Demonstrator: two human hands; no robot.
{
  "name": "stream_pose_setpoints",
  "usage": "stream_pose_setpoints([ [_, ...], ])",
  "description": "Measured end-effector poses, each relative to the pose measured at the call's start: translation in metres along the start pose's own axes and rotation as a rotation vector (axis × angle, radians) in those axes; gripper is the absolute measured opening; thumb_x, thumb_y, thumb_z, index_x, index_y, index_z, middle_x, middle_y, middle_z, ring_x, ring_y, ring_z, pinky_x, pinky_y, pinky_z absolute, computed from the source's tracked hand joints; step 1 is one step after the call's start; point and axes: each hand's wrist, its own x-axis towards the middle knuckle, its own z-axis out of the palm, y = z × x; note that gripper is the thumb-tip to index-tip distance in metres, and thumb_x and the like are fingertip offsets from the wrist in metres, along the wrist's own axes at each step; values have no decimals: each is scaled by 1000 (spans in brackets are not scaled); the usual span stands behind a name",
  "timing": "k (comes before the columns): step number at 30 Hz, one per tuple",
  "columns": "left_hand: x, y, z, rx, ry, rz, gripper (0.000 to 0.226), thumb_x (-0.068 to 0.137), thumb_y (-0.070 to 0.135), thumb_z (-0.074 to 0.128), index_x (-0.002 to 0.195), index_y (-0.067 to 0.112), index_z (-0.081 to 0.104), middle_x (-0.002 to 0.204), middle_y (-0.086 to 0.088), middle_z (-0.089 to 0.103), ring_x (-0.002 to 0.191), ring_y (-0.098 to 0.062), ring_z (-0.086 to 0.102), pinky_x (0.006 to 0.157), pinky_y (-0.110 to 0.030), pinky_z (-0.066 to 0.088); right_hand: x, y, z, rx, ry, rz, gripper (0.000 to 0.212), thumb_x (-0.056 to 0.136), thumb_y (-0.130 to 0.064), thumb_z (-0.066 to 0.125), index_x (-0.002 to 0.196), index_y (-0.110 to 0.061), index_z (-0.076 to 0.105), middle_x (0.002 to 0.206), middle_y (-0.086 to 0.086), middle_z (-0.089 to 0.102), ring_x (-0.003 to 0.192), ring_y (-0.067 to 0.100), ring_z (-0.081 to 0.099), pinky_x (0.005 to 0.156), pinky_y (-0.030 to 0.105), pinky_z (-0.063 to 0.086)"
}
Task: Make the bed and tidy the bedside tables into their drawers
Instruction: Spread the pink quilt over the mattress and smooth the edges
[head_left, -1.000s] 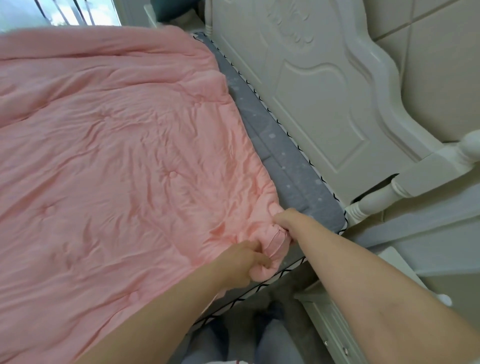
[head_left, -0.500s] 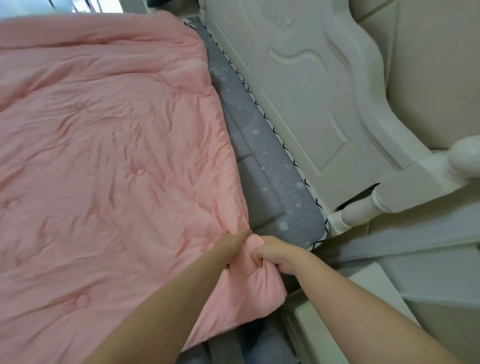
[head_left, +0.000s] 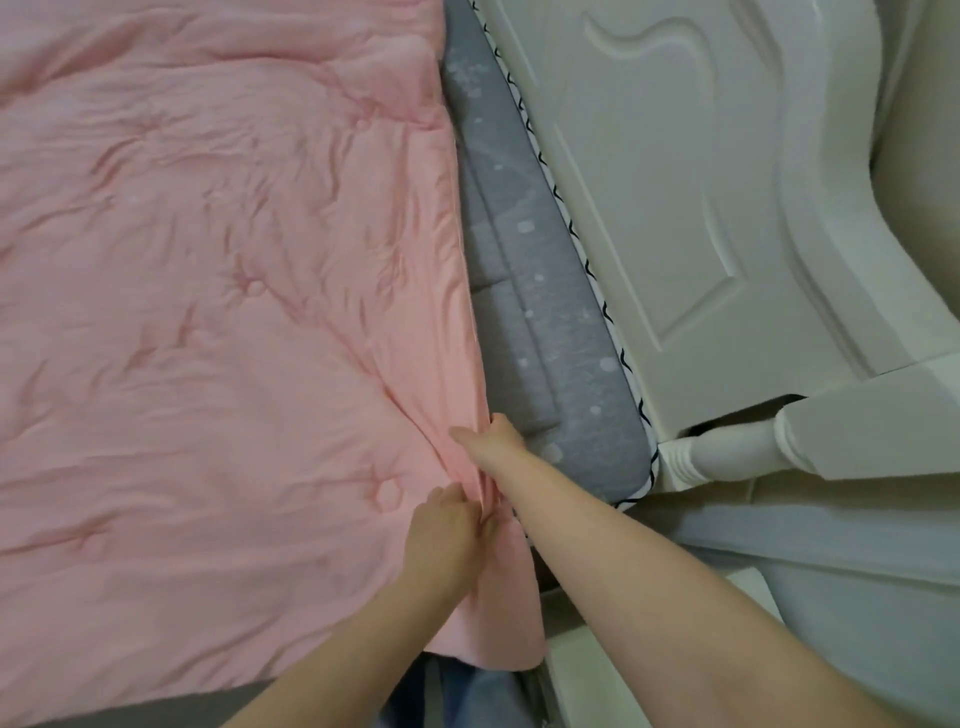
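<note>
A pink tufted quilt (head_left: 218, 291) lies spread over the bed, and its near right corner hangs over the bed's side. My left hand (head_left: 447, 530) pinches the quilt's right edge close to that corner. My right hand (head_left: 493, 439) grips the same edge a little farther up, where the pink cloth meets the grey mattress pad (head_left: 540, 322). A strip of that grey pad shows bare between the quilt and the white headboard (head_left: 691, 208).
The headboard's turned post (head_left: 727, 452) juts out at the right. The white top of a bedside table (head_left: 582, 670) sits below my right forearm, tight against the bed. My legs show at the bottom edge.
Both hands have slid along the quilt's edge; the right hand now sits farther up than the left. The corner hangs lower over the bed's side, and my view has moved closer.
</note>
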Motion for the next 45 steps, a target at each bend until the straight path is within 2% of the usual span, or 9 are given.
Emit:
stream_pose_setpoints([
  [4,28,1,14,-19,20,64,40,101,38,34,68,17,42,84,2,41,82,-17,38,73,-32,25,42,6,6,-135,174,-62,42,101,-35,40,126,-2,46,133,22,54,123,37,52,96,37,42],
  [9,58,19,44,-38,27,148,50,83,53,7,70,26,47,77,9,48,81,-12,45,85,-31,24,79,29,-23,-189,233,-206,58,97,-54,39,109,-3,63,113,22,65,111,39,59,92,39,47],
  [23,105,196,126,-162,-123,472,49,98,36,35,89,-2,66,94,-21,61,87,-37,55,73,-37,31,83,132,-221,-596,587,-337,40,97,-49,42,95,-11,54,89,22,62,81,39,58,68,40,47],
  [25,120,186,138,-117,-148,418,40,100,33,39,98,2,65,101,-19,60,94,-36,54,75,-35,30,98,137,-218,-681,554,-311,25,100,-34,43,111,-12,46,104,19,58,91,37,57,76,46,50],
  [29,124,134,153,-52,-170,253,27,98,35,40,97,15,58,102,-6,55,93,-25,50,82,-37,39,115,148,-190,-738,409,-238,67,95,-10,41,152,-28,11,139,12,39,122,34,48,97,47,45],
  [33,116,81,154,7,102,61,26,86,42,56,105,25,55,110,4,50,101,-21,50,85,-34,40,119,161,-161,-505,288,-297,49,94,-15,36,139,-34,33,130,3,46,124,29,47,92,40,44],
  [36,116,47,152,125,144,17,65,67,67,63,120,33,47,135,5,39,129,-24,39,107,-42,28,132,161,-150,-518,253,-298,75,89,-14,45,153,-29,8,149,10,31,135,32,36,104,44,40],
  [41,122,11,178,271,-161,63,129,50,83,58,148,42,-14,159,0,-24,148,-31,-14,111,-66,-3,167,139,-143,-370,252,-165,88,89,-50,53,149,-45,-12,160,19,10,147,36,15,118,51,19],
  [45,133,-16,189,372,-28,271,93,66,68,63,148,40,29,159,-13,20,144,-41,21,104,-70,19,186,119,-138,-374,271,-246,89,89,-51,56,148,-49,-10,144,17,38,130,35,40,109,45,34],
])
